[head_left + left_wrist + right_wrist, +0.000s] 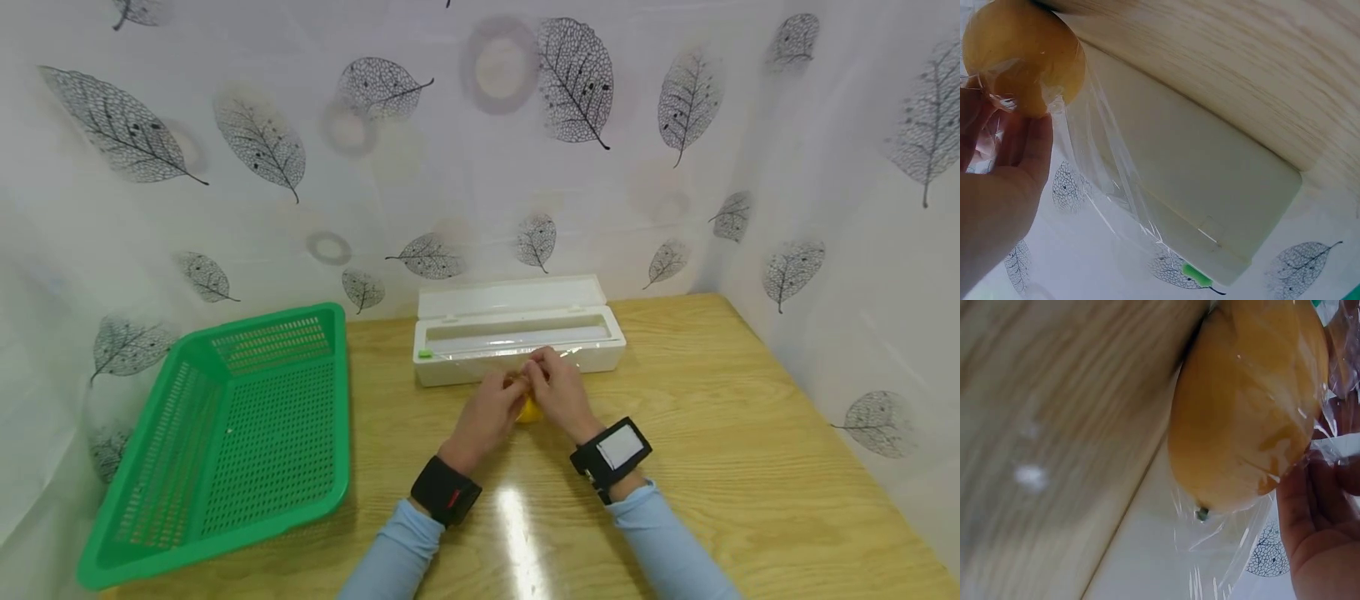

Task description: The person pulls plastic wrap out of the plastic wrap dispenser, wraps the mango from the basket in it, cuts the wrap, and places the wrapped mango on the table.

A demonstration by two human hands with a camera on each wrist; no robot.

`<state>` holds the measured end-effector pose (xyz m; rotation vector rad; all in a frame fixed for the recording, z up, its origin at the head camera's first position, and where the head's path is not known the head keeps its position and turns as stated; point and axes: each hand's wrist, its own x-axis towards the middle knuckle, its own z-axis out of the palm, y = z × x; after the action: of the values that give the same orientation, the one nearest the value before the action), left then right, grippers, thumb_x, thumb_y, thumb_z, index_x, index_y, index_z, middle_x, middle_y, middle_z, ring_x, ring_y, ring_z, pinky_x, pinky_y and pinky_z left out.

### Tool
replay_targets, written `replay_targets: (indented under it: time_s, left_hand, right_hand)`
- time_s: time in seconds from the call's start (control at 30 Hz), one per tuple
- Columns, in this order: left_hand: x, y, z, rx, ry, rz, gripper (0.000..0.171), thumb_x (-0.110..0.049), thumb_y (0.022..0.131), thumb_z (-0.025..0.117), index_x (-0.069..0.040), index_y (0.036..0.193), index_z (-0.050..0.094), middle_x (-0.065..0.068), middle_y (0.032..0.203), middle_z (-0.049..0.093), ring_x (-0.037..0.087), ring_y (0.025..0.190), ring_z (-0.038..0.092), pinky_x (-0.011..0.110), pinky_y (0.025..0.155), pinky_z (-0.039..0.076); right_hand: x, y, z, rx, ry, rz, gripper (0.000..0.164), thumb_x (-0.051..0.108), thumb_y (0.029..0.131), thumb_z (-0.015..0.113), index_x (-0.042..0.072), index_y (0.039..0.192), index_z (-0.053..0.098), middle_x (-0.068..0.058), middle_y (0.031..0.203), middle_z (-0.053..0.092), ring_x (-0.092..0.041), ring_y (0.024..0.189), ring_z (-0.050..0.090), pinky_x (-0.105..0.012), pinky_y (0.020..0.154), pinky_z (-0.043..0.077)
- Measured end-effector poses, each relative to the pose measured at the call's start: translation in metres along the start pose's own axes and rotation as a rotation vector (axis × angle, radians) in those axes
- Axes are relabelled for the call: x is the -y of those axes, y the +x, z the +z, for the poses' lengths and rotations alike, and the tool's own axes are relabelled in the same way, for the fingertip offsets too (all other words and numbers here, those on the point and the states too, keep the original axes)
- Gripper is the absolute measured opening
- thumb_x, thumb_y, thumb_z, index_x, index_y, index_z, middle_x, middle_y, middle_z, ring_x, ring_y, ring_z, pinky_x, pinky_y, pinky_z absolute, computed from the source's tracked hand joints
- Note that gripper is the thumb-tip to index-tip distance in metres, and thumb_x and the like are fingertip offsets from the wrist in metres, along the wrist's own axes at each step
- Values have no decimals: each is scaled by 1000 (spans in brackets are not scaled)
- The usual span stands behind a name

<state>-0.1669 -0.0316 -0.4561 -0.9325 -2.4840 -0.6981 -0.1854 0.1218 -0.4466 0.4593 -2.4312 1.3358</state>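
A yellow-orange mango [1244, 406] with a small green stem end sits on the table, clear cling film [1210, 531] over its skin. In the head view it is mostly hidden beneath both hands. My left hand [489, 410] pinches the film at the top of the fruit, its fingers bunched there. Close against it, my right hand [558, 393] also pinches film, its fingertips meeting the left ones. From the fruit the film stretches in creased folds to the white cling film dispenser [517, 362], whose lid stands raised at the back.
A large green plastic basket [341, 417] stands on the left of the wooden table [712, 433]. Behind the dispenser hangs a white curtain [450, 192] with leaf prints. A small green slider [425, 354] sits at the dispenser's left end.
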Motion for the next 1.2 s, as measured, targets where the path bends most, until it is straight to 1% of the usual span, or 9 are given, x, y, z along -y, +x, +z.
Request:
replay_targets:
  time_s: [0.17, 0.3, 0.43, 0.53, 0.63, 0.73, 0.9, 1.1, 1.2]
  left_hand:
    - [1, -1, 3, -56, 25, 25, 11, -4, 94, 67, -7, 103, 70, 14, 108, 61, 28, 96, 62, 35, 80, 55]
    - [2, -1, 0, -13, -7, 6, 18, -2, 97, 62, -2, 114, 67, 13, 108, 64, 26, 99, 62, 33, 84, 54]
    - [2, 1, -8, 84, -109, -88, 23, 1, 101, 52, 0, 123, 59, 15, 113, 66, 27, 106, 63, 36, 91, 53]
    - [3, 1, -15, 114, -130, -126, 27, 4, 99, 52, -3, 124, 58, 14, 113, 67, 29, 107, 62, 39, 92, 53]
    - [6, 1, -18, 97, -125, -101, 37, 8, 95, 57, -1, 131, 56, 17, 114, 65, 31, 106, 62, 40, 91, 54]
    - [9, 0, -18, 71, -137, -67, 44, 12, 93, 58, 0, 135, 54, 20, 115, 59, 32, 101, 61, 39, 87, 54]
    - [12, -1, -15, 50, -97, -9, 33, 13, 90, 60, -3, 118, 67, 18, 106, 52, 30, 92, 58, 35, 77, 54]
    - [15, -1, -16, 58, -34, 37, 13, 6, 92, 64, -1, 99, 72, 12, 103, 61, 28, 95, 56, 34, 82, 52]
    - [16, -2, -18, 47, -13, 48, 12, 2, 90, 68, -4, 98, 74, 9, 104, 66, 27, 99, 57, 34, 87, 51]
  right_hand:
    - [0, -2, -2, 109, 43, 60, 23, 6, 102, 46, -2, 118, 60, -11, 81, 65, -11, 56, 49, -24, 52, 42]
    - [2, -1, -5, 200, 43, 96, 32, 4, 100, 42, -3, 130, 51, -7, 72, 55, -12, 53, 46, -25, 50, 40]
    - [1, -1, -9, 281, 25, 76, 44, -4, 92, 46, -6, 136, 43, -18, 93, 69, -17, 67, 58, -28, 58, 47]
    - [-2, -1, -11, 322, 2, 21, 53, -11, 86, 48, -9, 138, 39, -27, 114, 68, -28, 90, 67, -36, 74, 54]
    - [-3, -1, -12, 350, -40, -20, 56, -16, 84, 46, -11, 139, 36, -28, 115, 67, -36, 107, 65, -47, 90, 53]
    - [-1, -1, -13, 378, -77, -33, 60, -19, 84, 45, -13, 142, 32, -28, 115, 67, -38, 110, 63, -51, 94, 50]
    - [-2, -1, -14, 406, -78, -37, 66, -20, 82, 46, -12, 145, 27, -27, 119, 66, -40, 114, 61, -51, 95, 50]
    - [-8, -1, -18, 419, 6, 28, 69, -18, 83, 51, -2, 147, 29, -23, 125, 65, -37, 112, 60, -31, 71, 50]
    - [-9, -2, -21, 422, 62, 64, 65, -16, 84, 53, 3, 144, 36, -22, 128, 63, -34, 113, 60, -30, 73, 51]
